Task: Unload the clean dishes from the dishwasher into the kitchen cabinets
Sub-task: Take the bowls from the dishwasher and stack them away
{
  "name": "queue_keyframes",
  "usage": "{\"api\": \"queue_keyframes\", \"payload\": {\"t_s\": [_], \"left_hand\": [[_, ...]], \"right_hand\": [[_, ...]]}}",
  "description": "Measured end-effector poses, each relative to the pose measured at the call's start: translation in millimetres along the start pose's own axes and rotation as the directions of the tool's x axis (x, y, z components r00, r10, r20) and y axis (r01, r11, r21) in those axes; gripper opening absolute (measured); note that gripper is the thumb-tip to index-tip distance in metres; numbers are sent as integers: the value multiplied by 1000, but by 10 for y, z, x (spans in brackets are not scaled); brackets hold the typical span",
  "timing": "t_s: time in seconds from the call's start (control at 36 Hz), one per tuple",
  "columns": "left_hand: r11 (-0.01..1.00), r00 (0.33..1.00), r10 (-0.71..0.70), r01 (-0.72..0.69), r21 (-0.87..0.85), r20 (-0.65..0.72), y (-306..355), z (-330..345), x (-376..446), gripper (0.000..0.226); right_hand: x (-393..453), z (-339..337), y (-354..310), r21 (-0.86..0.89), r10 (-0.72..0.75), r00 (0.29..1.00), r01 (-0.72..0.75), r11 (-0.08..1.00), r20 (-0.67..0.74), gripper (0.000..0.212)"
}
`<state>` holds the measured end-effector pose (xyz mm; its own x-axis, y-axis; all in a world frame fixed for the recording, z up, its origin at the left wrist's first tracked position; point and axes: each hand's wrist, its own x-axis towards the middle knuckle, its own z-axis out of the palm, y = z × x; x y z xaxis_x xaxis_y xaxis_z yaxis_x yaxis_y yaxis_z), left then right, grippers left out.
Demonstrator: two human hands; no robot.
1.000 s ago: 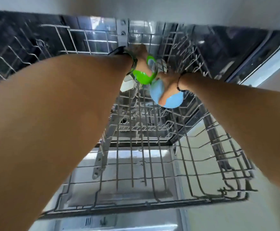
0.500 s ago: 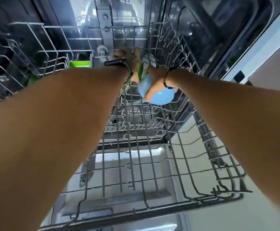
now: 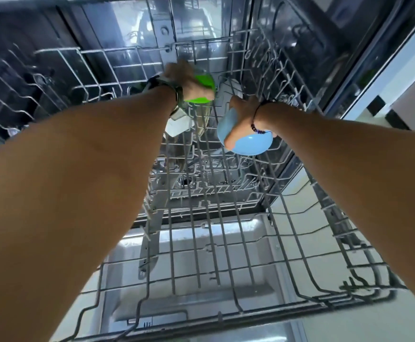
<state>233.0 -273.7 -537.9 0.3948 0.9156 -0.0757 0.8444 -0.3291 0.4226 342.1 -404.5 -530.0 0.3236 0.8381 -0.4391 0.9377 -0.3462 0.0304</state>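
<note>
Both forearms are bare, with no sleeves showing. The left hand [image 3: 189,82] has a watch [image 3: 163,85] on its wrist, with a dark band and a dark case. The right hand [image 3: 242,119] has a thin dark cord bracelet [image 3: 257,119] round its wrist, with small dark beads strung along its lower part.

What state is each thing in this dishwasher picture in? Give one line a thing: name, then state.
left hand: gripping the green bowl
green bowl: held, lifted above the rack
right hand: gripping the blue bowl
blue bowl: held, tilted, above the rack
upper rack: pulled out, near part bare
white dish: in the rack, between the bowls
</note>
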Motion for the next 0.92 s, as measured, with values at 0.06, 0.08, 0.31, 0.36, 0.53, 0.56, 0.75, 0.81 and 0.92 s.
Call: {"api": "queue_keyframes", "payload": {"t_s": [0.06,0.08,0.31,0.36,0.53,0.56,0.75,0.81,0.92], "left_hand": [[990,1000,-20,17,-140,-18,-29,-91,-52,94],[980,1000,7,-10,-198,-16,-51,-129,-87,89],[908,982,157,-184,-377,-102,-433,-168,-729,79],[897,983,161,-182,-403,-86,-566,-198,-919,68],[928,995,47,-74,-364,-83,-615,-697,-1655,115],[937,996,37,-65,-344,-87,-601,-801,-1799,117],[977,983,19,-57,-207,-181,-581,-1802,-3030,113],[972,976,-2,-49,-230,-217,-599,-2138,-3462,116],[982,964,-36,-16,-190,-265,-783,-2760,-4188,105]], "right_hand": [[100,19,-47,21,14,1000,-14,1000,-12,95],[110,42,-87,62,7,1000,-6,998,-20,89],[-191,28,-292,127,-37,979,64,990,-202,103],[-350,-59,-341,120,-54,974,82,989,-219,107],[-948,-379,-541,74,-102,982,115,991,-161,116],[-1059,-430,-594,55,-120,981,130,990,-150,117],[-2223,-966,-1056,24,-280,947,287,958,-156,94],[-2622,-1165,-1229,39,-334,936,340,940,-110,91],[-3266,-1531,-1660,-24,-416,903,416,909,-107,98]]}}
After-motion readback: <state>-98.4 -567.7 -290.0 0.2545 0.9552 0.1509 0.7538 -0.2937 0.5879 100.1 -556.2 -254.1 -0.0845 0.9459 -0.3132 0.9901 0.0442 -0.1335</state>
